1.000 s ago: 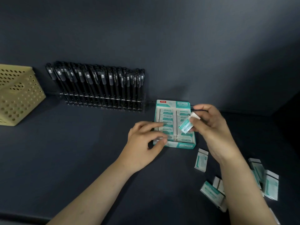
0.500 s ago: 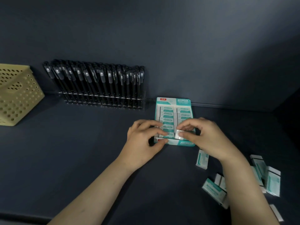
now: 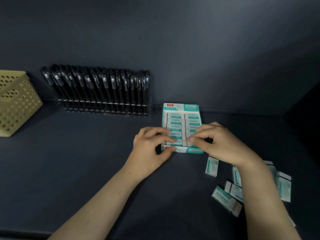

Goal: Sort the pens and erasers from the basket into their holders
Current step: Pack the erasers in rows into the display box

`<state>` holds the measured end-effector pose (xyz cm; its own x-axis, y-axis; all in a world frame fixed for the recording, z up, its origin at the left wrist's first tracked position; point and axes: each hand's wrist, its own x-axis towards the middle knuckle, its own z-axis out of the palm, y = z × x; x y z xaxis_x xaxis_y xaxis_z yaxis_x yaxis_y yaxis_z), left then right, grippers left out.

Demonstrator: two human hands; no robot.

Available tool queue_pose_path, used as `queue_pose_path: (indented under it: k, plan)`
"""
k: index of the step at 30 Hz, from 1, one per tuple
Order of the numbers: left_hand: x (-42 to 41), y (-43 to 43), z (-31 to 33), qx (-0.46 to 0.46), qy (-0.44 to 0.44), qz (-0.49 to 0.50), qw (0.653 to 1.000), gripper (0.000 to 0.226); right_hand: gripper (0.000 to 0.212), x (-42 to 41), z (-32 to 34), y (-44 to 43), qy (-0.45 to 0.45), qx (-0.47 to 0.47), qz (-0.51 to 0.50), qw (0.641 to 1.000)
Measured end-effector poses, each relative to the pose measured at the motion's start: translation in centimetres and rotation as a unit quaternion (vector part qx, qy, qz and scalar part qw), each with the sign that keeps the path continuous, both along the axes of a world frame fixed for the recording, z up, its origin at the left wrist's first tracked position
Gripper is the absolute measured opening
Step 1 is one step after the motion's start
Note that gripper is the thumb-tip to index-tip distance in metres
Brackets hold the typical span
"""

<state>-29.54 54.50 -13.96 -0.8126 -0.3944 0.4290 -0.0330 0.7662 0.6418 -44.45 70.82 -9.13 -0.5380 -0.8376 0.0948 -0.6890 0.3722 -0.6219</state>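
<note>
Left hand [image 3: 149, 149] grips the near-left corner of the teal-and-white cardboard eraser box [image 3: 181, 108], right hand [image 3: 221, 146] pinches a small sleeved rectangular eraser [image 3: 185, 143] at its near-right row, loose erasers [image 3: 211, 166] lying right of the box.

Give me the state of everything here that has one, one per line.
Eraser box: open, nearly full.
Pen rack: packed with black pens.
Basket: set aside, contents hidden.
Loose erasers: flat on table, unsorted.
Left hand: grips box's front corner.
Right hand: pinches eraser at box's front row.
</note>
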Motion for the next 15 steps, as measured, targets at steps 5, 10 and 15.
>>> queue_pose_path:
  k: [5, 10, 15]
  plan:
    - [0.3, 0.9, 0.2, -0.049, 0.025, -0.033, 0.998, 0.025, 0.033, -0.6, 2.8, 3.8, -0.079, 0.028, -0.004, 0.996]
    - [-0.4, 3.3, 0.8, -0.1, 0.01, -0.095, 0.99, 0.031, 0.031, -1.5, 2.9, 10.1, -0.056, 0.056, -0.1, 0.992]
    - [-2.7, 5.1, 2.7, -0.162, -0.138, -0.146, 0.966, 0.06, 0.033, -1.6, 2.6, 13.6, -0.087, 0.101, -0.156, 0.979]
